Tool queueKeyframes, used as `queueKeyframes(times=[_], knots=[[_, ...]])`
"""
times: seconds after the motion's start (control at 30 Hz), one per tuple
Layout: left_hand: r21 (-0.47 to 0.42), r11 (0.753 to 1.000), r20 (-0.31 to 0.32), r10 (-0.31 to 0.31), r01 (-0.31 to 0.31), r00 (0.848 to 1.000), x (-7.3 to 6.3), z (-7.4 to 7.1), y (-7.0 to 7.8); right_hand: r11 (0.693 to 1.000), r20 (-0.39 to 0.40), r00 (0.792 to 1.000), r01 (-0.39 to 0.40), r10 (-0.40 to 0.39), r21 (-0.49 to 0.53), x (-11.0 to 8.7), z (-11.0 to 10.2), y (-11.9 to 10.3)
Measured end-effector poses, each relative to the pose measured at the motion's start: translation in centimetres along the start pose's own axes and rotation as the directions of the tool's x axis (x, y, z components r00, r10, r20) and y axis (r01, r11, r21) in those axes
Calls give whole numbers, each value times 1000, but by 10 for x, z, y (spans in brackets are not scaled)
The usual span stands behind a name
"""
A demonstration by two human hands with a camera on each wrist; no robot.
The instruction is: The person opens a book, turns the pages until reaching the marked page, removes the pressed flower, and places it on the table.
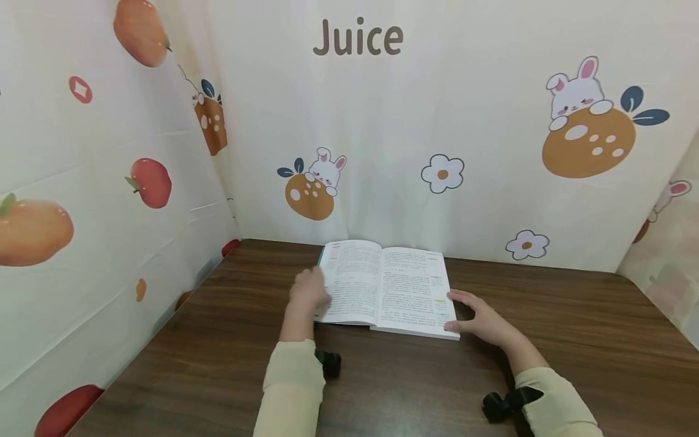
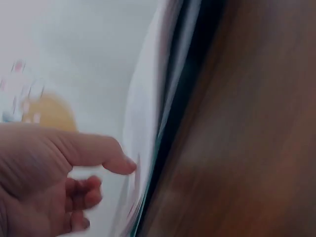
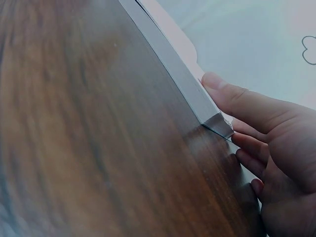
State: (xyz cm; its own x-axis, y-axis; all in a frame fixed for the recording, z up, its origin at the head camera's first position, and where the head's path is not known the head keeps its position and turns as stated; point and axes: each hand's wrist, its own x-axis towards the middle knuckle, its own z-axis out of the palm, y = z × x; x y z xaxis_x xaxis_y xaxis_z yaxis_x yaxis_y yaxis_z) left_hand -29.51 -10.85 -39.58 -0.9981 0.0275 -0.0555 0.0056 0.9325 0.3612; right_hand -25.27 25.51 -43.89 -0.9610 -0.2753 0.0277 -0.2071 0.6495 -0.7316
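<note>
Book [image 1: 389, 285] lies open on the table [image 1: 546, 340]. Right hand [image 1: 480, 318] grasps its near corner; left hand [image 1: 308, 291], loosely curled, touches the left page edge. Closing not begun.

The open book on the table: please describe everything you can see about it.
The book is a thick paperback lying open and flat near the back of the dark wooden table. Both white pages carry dense printed text too small to read, with some yellow marking on the right page. A teal cover edge shows at its left side. The left hand touches its left edge, and the right hand holds its near right corner, thumb on the page.
</note>
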Motion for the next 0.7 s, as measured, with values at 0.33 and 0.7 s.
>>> queueKeyframes(times=[0.33, 0.7], knots=[[262, 908, 144, 300, -328, 943, -17, 21, 69, 1000, 5, 1000, -16, 16, -15, -1, -1, -1], [51, 967, 173, 237, -249, 956, -7, 24, 66, 1000, -2, 1000, -17, 17, -24, -2, -2, -3]])
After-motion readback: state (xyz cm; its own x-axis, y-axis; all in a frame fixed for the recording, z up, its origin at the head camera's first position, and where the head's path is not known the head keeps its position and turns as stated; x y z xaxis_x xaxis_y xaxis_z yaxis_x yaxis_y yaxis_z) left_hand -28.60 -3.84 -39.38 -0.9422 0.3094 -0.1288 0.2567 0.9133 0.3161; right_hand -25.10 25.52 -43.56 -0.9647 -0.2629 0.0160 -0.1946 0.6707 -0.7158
